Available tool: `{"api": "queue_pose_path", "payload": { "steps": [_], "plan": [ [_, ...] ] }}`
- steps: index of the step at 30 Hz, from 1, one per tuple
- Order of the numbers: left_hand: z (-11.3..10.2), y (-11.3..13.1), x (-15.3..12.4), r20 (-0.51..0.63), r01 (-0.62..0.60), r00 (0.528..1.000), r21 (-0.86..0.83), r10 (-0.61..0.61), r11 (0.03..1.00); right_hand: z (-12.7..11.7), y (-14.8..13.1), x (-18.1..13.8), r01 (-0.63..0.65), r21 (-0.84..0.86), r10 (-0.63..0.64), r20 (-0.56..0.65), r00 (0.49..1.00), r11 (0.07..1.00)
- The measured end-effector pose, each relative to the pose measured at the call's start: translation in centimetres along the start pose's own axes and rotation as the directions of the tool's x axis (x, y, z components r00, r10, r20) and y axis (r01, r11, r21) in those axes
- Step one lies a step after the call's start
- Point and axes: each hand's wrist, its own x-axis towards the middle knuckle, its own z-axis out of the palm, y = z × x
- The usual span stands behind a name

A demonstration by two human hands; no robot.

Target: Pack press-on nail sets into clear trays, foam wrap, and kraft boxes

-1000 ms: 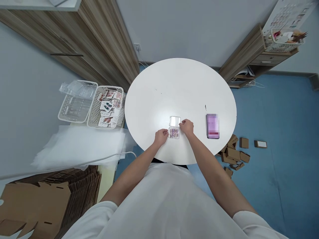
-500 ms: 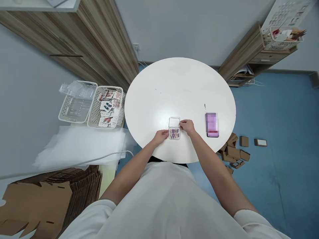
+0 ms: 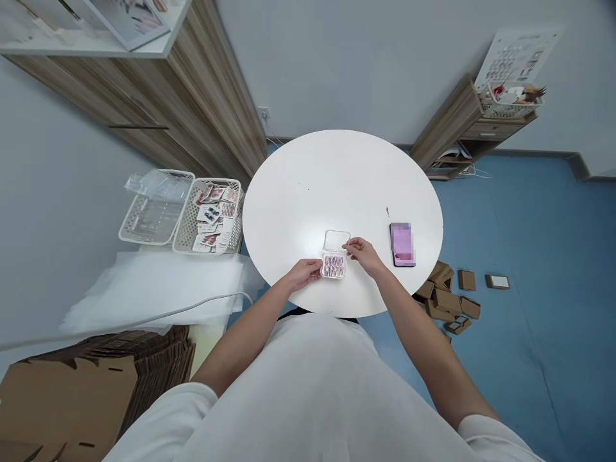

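Observation:
A small clear plastic case (image 3: 333, 264) with its lid raised is near the front edge of the white round table (image 3: 308, 160). Inside it lie rows of purple and pinkish press-on nails (image 3: 333, 262). My left hand (image 3: 304, 273) grips the case's left side, fingers closed on its edge. At the upper right, my right hand (image 3: 364, 254) pinches the edge of the clear lid (image 3: 337, 240) near the hinge. A phone (image 3: 402, 245) with a purple screen lies right of my right hand.
Left of the table are a basket of nail cards (image 3: 183, 224) and a basket of clear plastic cases (image 3: 153, 215). Below them are white sheets (image 3: 163, 285) and stacked flat cardboard (image 3: 72, 391). Small brown boxes (image 3: 445, 298) lie on the floor at right.
The case has come slightly toward me and appears lifted and tilted. My left hand has taken a fuller hold on its left side. The camera view has shifted a little.

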Motion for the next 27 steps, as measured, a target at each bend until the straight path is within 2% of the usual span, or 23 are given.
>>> {"api": "queue_pose_path", "payload": {
  "steps": [7,13,18,24,27],
  "plan": [
    [0.3,0.3,-1.1,-0.017,-0.046,0.999,-0.128,0.044,0.991,1.3,0.2,-1.6,0.105,0.054,-0.106,0.005,0.994,0.993],
    [1.0,0.5,-1.3,-0.023,-0.075,0.997,-0.188,0.072,0.979,2.0,0.9,-3.6,0.028,0.275,-0.056,0.094,0.994,0.961],
    [1.4,0.9,-2.2,-0.034,-0.099,0.995,-0.203,0.094,0.974,2.3,1.2,-4.9,0.007,0.33,-0.031,0.067,0.997,0.944],
    [2.0,0.9,-3.8,-0.013,-0.153,0.988,0.028,0.153,0.988,3.2,1.5,-5.3,0.05,0.314,-0.038,-0.045,0.998,0.948],
    [2.1,0.6,-3.9,-0.048,-0.182,0.981,0.081,0.186,0.98,3.5,1.8,-5.5,0.002,0.302,0.013,-0.047,0.999,0.953]
  ]
}}
